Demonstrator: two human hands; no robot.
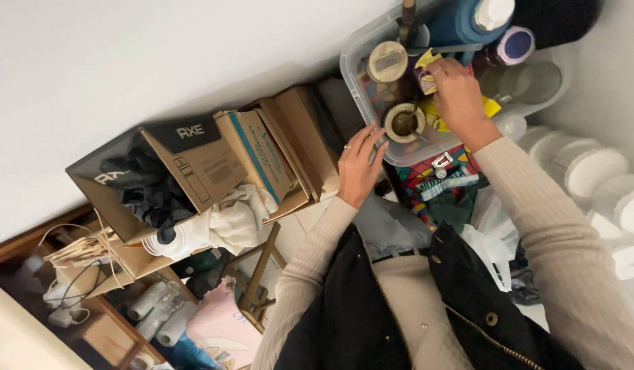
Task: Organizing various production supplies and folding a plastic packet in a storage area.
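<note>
Head view, looking straight down past our beige sleeves and black vest. Up top there's a clear plastic bin sitting against the white wall, packed with stuff. Our left hand is at the bin's near edge, fingers spread and relaxed, fingertips touching the side of a small round cup with something dark and greenish inside. It steadies the cup more than grips it, nothing is actually clamped in that hand. A metal straw seems to stick out of the cup, but it's small and hard to be sure.

Our right hand is reaching into the bin just beside the cup, fingers curled down around a yellow packet. Looks like we're pinching it at the top, though the fingers hide most of the grip. There's a ring on that hand and one on the left too.

Also in the bin: a jar with a tan lid right behind the cup, a blue thermos with a white cap, and a purple-lidded jar off to the right.

Left of the bin we've got a cardboard box with dark clothes and a white cloth spilling out. To the right, a row of white lidded tubs. Below the bin, a colourful bag lies near our waist.
</note>
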